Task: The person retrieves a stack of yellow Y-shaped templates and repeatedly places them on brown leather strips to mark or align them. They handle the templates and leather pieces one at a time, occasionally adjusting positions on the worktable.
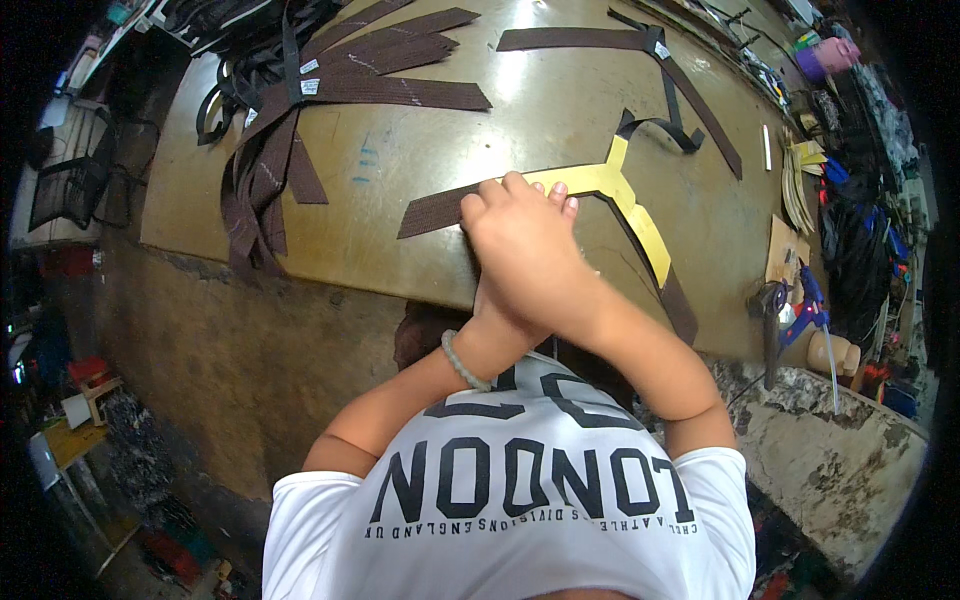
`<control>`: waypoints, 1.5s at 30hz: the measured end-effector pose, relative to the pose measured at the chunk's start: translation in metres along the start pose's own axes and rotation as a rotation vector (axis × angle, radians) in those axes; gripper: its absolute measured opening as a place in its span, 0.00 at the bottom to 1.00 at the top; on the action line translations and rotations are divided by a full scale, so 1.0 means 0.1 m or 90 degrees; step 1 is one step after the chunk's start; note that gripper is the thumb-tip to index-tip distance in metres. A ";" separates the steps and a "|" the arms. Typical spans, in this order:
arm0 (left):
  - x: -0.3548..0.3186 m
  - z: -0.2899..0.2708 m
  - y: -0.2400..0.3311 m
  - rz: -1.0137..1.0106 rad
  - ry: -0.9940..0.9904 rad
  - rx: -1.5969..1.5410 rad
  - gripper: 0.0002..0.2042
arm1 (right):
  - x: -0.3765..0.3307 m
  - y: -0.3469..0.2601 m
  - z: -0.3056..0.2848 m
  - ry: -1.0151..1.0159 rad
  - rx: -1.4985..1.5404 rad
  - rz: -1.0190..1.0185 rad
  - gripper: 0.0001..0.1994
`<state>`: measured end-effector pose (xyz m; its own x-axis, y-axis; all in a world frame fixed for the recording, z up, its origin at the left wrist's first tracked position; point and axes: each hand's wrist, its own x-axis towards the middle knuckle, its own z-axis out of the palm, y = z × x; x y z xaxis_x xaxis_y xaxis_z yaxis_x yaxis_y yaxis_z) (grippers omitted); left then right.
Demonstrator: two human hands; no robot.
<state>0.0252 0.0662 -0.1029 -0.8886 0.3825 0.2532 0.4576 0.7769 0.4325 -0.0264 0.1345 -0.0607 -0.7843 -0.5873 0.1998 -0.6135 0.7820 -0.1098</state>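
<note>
My right hand (525,240) is folded over my left hand (498,318) at the front of the table. Both are closed and stacked together. A few fingertips poke out on the right side of the stack, and what lies inside the grip is hidden. Under and beside the hands is a yellow Y-shaped template (612,182). It lies over a brown webbing strap (432,212), whose ends show at the left and the lower right. A black strap (665,128) curls at the template's upper arm.
A bundle of brown straps (345,92) lies at the far left, bound with black webbing. Another brown strap piece (575,39) is at the back. Toward the right edge are scissors (771,320), a blue glue gun (803,318), a tape roll (835,353) and a purple container (828,58).
</note>
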 end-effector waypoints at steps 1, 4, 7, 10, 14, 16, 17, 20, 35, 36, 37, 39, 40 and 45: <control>-0.01 -0.01 0.00 0.002 -0.028 0.014 0.38 | -0.03 0.04 -0.02 0.025 0.030 0.018 0.08; -0.01 -0.07 0.03 -0.003 -0.041 0.087 0.37 | -0.22 0.53 -0.24 0.150 0.125 0.240 0.07; 0.11 -0.20 0.00 0.038 -0.037 0.143 0.33 | -0.56 0.89 -0.41 0.101 0.140 0.496 0.14; 0.41 -0.32 -0.16 0.020 -0.040 0.021 0.28 | -0.88 0.94 -0.37 0.129 0.176 0.528 0.21; 0.74 -0.26 -0.24 0.106 -0.013 0.019 0.17 | -1.06 0.87 -0.23 0.234 0.111 0.316 0.19; 0.86 -0.23 -0.22 0.109 -0.093 -0.092 0.16 | -1.10 0.87 -0.22 0.269 0.115 0.263 0.17; 0.91 -0.23 -0.20 0.114 -0.127 -0.151 0.16 | -1.12 0.89 -0.25 0.249 0.149 0.282 0.16; 0.99 -0.34 -0.15 0.114 -0.115 -0.144 0.15 | -1.17 0.91 -0.33 0.197 0.209 0.364 0.11; 0.85 -1.81 -1.22 -0.050 0.286 0.033 0.12 | -0.94 0.93 -0.48 0.196 1.033 0.563 0.19; 0.79 -1.95 -1.41 -0.143 0.266 0.092 0.12 | -0.93 0.91 -0.47 0.216 1.072 0.587 0.21; 0.73 -2.05 -1.57 -0.225 0.215 0.160 0.14 | -0.93 0.89 -0.45 0.223 1.116 0.638 0.24; 0.72 -2.06 -1.78 -0.398 0.028 0.359 0.21 | -0.94 0.88 -0.44 0.218 0.916 0.650 0.26; 0.76 -1.95 -1.82 -0.313 0.074 0.509 0.21 | -0.95 0.90 -0.46 0.186 0.755 0.645 0.24; 1.75 -0.97 -1.45 0.006 0.066 -0.114 0.17 | -1.14 1.22 -0.64 0.159 0.170 0.506 0.20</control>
<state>-0.1938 -0.0276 -0.0373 -0.8807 0.3288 0.3410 0.4720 0.6687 0.5744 -0.0059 0.3108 -0.0342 -0.9651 0.1978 0.1714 0.0805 0.8475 -0.5246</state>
